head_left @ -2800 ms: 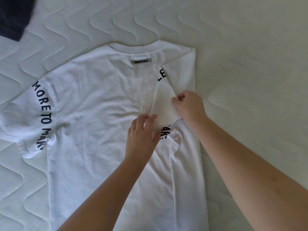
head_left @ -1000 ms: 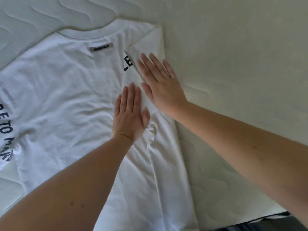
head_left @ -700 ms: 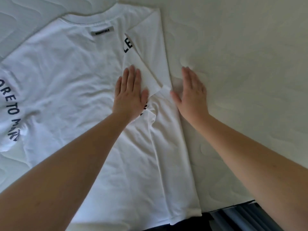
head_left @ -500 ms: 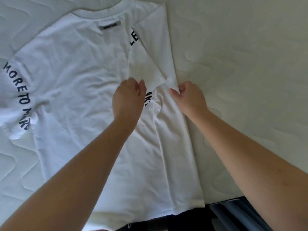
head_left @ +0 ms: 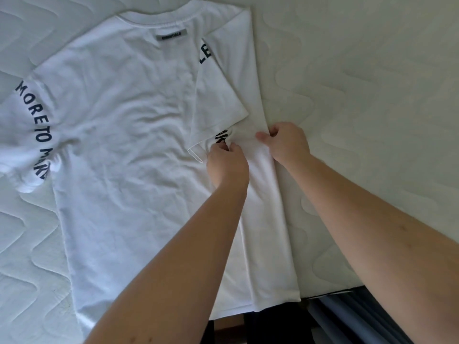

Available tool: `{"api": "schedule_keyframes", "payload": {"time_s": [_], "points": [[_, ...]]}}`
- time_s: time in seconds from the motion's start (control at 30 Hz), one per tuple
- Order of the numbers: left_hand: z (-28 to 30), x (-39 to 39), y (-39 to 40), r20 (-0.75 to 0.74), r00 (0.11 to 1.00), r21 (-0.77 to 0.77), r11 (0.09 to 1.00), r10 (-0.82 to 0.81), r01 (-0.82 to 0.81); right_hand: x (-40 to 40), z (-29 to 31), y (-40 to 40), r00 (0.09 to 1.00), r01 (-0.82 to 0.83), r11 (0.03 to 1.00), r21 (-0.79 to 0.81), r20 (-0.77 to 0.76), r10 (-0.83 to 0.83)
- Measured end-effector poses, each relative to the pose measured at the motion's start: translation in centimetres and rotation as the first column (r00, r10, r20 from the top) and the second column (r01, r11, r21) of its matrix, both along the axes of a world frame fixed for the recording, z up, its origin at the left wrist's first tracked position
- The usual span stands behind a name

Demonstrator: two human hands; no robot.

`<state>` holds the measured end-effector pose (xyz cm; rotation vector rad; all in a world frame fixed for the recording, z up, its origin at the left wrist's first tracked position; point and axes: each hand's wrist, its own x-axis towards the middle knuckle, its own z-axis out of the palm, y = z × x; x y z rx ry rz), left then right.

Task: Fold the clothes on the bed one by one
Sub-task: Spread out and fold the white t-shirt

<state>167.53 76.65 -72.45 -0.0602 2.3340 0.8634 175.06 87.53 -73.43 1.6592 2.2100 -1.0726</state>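
Observation:
A white T-shirt (head_left: 119, 135) lies flat on the quilted white bed (head_left: 372, 100), collar at the top, with black lettering on both sleeves. Its right side is folded inward, and the right sleeve (head_left: 216, 103) lies folded back over the body. My left hand (head_left: 227, 162) pinches the fabric just below the sleeve's lettering. My right hand (head_left: 285, 142) grips the shirt's folded right edge beside it. The left sleeve (head_left: 29, 135) lies spread out at the far left.
The bed's near edge (head_left: 330, 292) runs along the bottom right, with a dark floor and grey slats below it. The shirt's hem reaches that edge. Bare mattress stretches to the right and upper left.
Both hands went from pressing flat on the folded sleeve to curling and pinching the fabric below it. The right hand slid down to the shirt's folded edge.

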Motion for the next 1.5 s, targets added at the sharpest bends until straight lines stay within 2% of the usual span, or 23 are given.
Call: {"api": "schedule_keyframes", "payload": {"time_s": [0.1,0.3,0.4,0.47,0.53,0.67,0.77,0.9,1.17,1.37,1.5], "points": [[-0.6,-0.7,-1.0,-0.031,0.999,0.05,0.999,0.014,-0.013,0.2,-0.3,-0.2,1.0,0.004,1.0,0.027,-0.017,-0.004],[-1.5,-2.0,-2.3,0.128,0.987,0.171,0.978,0.099,-0.12,0.4,0.0,-0.3,1.0,0.025,0.997,0.079,0.008,-0.026],[-1.3,-1.5,-1.7,0.114,0.993,0.141,0.99,-0.034,0.018,0.7,0.7,-0.3,0.999,0.044,0.999,0.004,0.019,-0.044],[-1.2,-1.5,-1.9,0.068,0.976,0.09,0.975,-0.209,0.203,1.2,1.1,-0.7,0.996,-0.038,0.997,-0.065,0.08,0.043],[-1.2,-1.6,-2.9,0.09,0.952,0.071,0.955,-0.293,0.287,2.1,1.4,-1.4,0.988,-0.091,0.99,-0.107,0.116,0.104],[-1.0,-0.6,-6.0,0.149,0.945,0.098,0.955,-0.292,0.28,4.8,1.6,-3.7,0.99,-0.07,0.988,-0.135,0.116,0.086],[-0.9,1.3,-7.9,0.156,0.951,0.121,0.961,-0.267,0.25,6.5,1.4,-5.6,0.983,-0.112,0.984,-0.14,0.129,0.13],[-0.7,4.2,-10.1,0.184,0.93,0.102,0.948,-0.317,0.303,8.4,1.3,-8.1,0.986,-0.088,0.988,-0.127,0.129,0.104],[-0.5,9.3,-15.3,0.294,0.869,0.094,0.917,-0.398,0.388,14.2,2.0,-14.2,0.988,-0.077,0.959,-0.274,0.106,0.11],[-0.8,13.0,-18.5,0.389,0.78,0.066,0.859,-0.491,0.507,18.7,2.1,-18.9,0.979,0.017,0.938,-0.347,0.198,0.056],[-1.0,14.8,-21.7,0.519,0.681,0.058,0.816,-0.517,0.575,21.4,2.6,-21.6,0.969,0.149,0.93,-0.336,0.235,-0.07]]}}
